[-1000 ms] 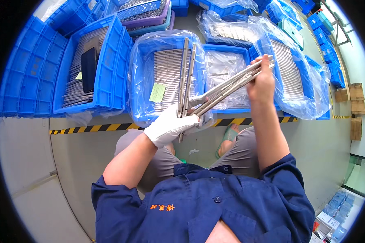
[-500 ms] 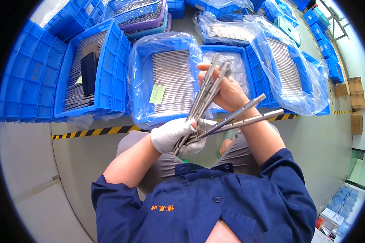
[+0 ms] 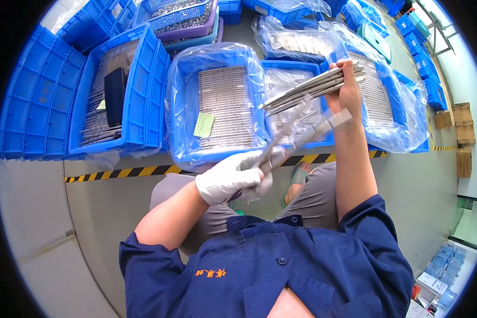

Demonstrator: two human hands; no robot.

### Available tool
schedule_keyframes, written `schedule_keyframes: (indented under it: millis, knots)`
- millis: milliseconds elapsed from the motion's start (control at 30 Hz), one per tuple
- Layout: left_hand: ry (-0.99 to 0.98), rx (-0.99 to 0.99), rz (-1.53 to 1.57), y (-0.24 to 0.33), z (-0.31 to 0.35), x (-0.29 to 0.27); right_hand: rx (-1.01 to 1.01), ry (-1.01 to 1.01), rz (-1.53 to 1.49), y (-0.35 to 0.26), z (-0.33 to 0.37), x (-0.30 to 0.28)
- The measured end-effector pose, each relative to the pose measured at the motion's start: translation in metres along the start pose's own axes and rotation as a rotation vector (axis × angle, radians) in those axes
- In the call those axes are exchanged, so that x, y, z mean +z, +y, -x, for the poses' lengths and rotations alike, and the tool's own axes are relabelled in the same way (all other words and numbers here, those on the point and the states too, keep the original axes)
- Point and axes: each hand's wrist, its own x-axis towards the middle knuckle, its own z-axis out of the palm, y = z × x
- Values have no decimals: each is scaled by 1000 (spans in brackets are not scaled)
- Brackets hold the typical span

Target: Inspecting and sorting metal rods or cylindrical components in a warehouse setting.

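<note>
My left hand [image 3: 228, 179], in a white glove, is closed around a few metal rods [image 3: 305, 137], smeared by motion, that point up and to the right. My bare right hand [image 3: 349, 94] grips one end of a bundle of several thin metal rods [image 3: 305, 91], raised nearly level over a blue crate [image 3: 317, 144] lined with clear plastic. The bundle's other end points left. Left of that crate, a bag-lined blue crate [image 3: 179, 79] holds rods [image 3: 225, 100] in neat rows with a green slip [image 3: 204, 125] on top.
At the left, a blue crate [image 3: 143, 100] of rods carries a dark flat object [image 3: 115, 98]. Beyond are stacked baskets [image 3: 180, 24] of small metal parts. Another bagged crate of rods [image 3: 373, 87] stands at the right. Striped floor tape [image 3: 127, 173] runs before the crates.
My right hand has moved right and up, turning its rod bundle from steep to nearly level, away from my left hand. The rods in my left hand have swung upward.
</note>
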Motion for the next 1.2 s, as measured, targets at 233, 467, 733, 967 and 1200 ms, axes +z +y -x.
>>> schedule_keyframes:
  millis: [233,467,733,967,1200]
  knots:
    - [328,122,231,-11,-21,-14,-821,-432,1029,23,53,44]
    - [424,144,425,-24,-28,-28,-967,-871,1033,52,80,49]
    - [141,134,546,-54,-21,-72,-1182,-960,1069,61,94,56]
    - [327,11,437,-63,-12,-89,-1003,-1080,1109,70,112,58]
    - [399,79,74,-24,-15,-48,-1065,-1071,1147,73,118,47]
